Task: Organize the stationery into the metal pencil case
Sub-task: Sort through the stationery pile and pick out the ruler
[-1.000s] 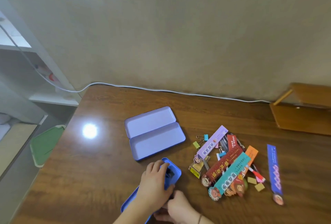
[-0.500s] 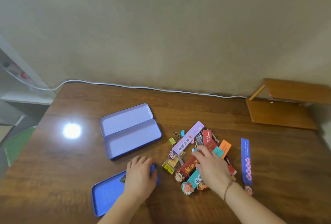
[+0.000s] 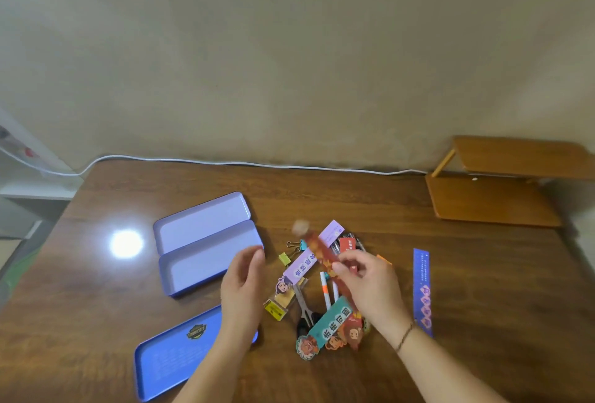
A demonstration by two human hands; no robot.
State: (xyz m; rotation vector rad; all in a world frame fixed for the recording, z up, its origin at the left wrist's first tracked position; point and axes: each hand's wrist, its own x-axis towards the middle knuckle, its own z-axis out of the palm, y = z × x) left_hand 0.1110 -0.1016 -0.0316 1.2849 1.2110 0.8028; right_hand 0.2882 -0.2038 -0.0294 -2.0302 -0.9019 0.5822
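An open lilac metal pencil case (image 3: 206,243) lies empty on the wooden table (image 3: 467,290), lid hinged back. My right hand (image 3: 370,283) pinches a red bookmark (image 3: 320,249) and holds it tilted above a pile of stationery (image 3: 322,299): bookmarks, pens, binder clips, scissors. My left hand (image 3: 243,286) hovers open between the case and the pile, holding nothing. A blue tray-like lid (image 3: 174,354) lies near the front edge, partly under my left forearm.
A blue bookmark (image 3: 422,290) lies apart to the right of the pile. A low wooden stand (image 3: 492,190) sits at the back right corner. A white cable (image 3: 225,163) runs along the wall. A white shelf unit stands left of the table.
My right hand has lifted the red bookmark out of the pile. My left hand has come off the blue lid and risen toward the lilac case. The camera view shifted right.
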